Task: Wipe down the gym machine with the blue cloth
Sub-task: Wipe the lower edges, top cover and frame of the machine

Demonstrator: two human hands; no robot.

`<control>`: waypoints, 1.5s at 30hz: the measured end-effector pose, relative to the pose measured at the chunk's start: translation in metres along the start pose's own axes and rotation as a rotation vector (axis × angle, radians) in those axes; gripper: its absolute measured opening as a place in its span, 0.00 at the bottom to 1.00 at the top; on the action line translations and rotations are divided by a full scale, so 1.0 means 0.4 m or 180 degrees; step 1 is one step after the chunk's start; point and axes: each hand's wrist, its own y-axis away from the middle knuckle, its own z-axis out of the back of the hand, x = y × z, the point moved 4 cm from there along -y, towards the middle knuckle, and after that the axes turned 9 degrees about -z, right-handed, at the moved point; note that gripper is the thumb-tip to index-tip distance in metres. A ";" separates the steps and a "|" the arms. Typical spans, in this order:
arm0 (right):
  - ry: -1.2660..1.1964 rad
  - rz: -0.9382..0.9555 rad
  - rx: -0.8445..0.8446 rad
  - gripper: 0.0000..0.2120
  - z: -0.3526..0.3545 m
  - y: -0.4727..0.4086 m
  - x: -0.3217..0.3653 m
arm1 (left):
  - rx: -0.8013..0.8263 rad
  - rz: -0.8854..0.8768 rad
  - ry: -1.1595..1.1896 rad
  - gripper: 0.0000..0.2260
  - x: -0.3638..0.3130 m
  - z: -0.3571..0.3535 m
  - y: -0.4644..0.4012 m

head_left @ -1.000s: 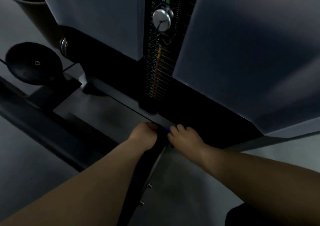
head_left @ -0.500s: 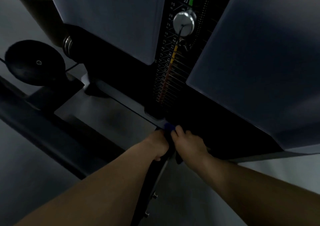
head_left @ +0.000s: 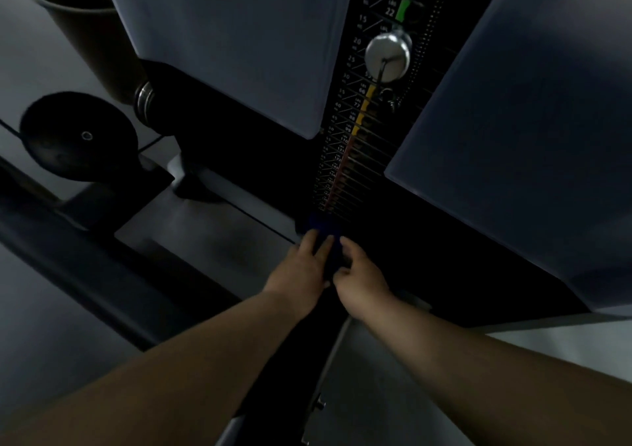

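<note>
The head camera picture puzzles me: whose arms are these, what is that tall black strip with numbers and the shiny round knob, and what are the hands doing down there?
There is no robot here. A person wears a camera on the head, so you look down along their own two bare arms. The numbered strip is the weight stack of a gym machine, set between two pale grey covers. The shiny knob is the pin that picks the weight. At the foot of the stack lies a blue cloth. The left hand lies on it with fingers fairly straight, while the right hand seems to curl round its edge; it is too dark to be sure. On the left sits a black disc.
</note>
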 end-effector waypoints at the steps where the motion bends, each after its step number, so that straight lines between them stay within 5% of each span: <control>1: -0.0045 -0.0085 0.0014 0.27 -0.001 0.007 0.002 | 0.0033 0.0162 -0.0186 0.34 0.016 0.019 -0.005; 6: 0.0017 -0.0451 0.0199 0.19 0.011 0.008 0.012 | -0.0005 0.0443 -0.0378 0.28 0.008 0.074 -0.017; 11: 0.0236 -0.0600 0.0092 0.16 0.014 0.004 -0.013 | 0.0302 -0.0089 -0.0440 0.37 0.000 0.028 -0.034; 14: 0.0348 -0.0526 0.0093 0.15 0.009 0.016 -0.026 | 0.0317 -0.0342 -0.0996 0.32 0.039 0.057 -0.038; 17: 0.0584 -0.0401 0.0098 0.16 0.020 0.015 -0.019 | -0.0605 -0.0835 -0.1654 0.22 0.091 0.095 -0.009; 19: 0.0645 -0.0306 0.0098 0.19 0.024 0.009 0.001 | -0.0838 -0.0527 -0.1330 0.23 0.142 0.098 0.026; 22: 0.0536 -0.0262 0.0201 0.23 0.009 -0.012 0.050 | -0.0478 0.0326 -0.0543 0.32 0.133 0.047 0.039; 26: 0.0532 -0.0526 0.0152 0.23 0.000 -0.042 0.097 | -0.0581 -0.0367 -0.0667 0.29 0.101 0.035 0.014; 32: 0.0405 -0.0609 0.0130 0.23 0.002 -0.066 0.135 | -0.1499 0.0891 0.0573 0.27 0.252 0.097 0.024; 37: -0.0191 -0.0596 0.0044 0.29 -0.017 -0.066 0.162 | -0.1220 0.0750 0.0468 0.33 0.178 0.040 0.034; 45: -0.0788 -0.0345 -0.0129 0.27 0.014 -0.062 0.254 | -0.1536 0.1563 0.1287 0.30 0.324 0.150 -0.031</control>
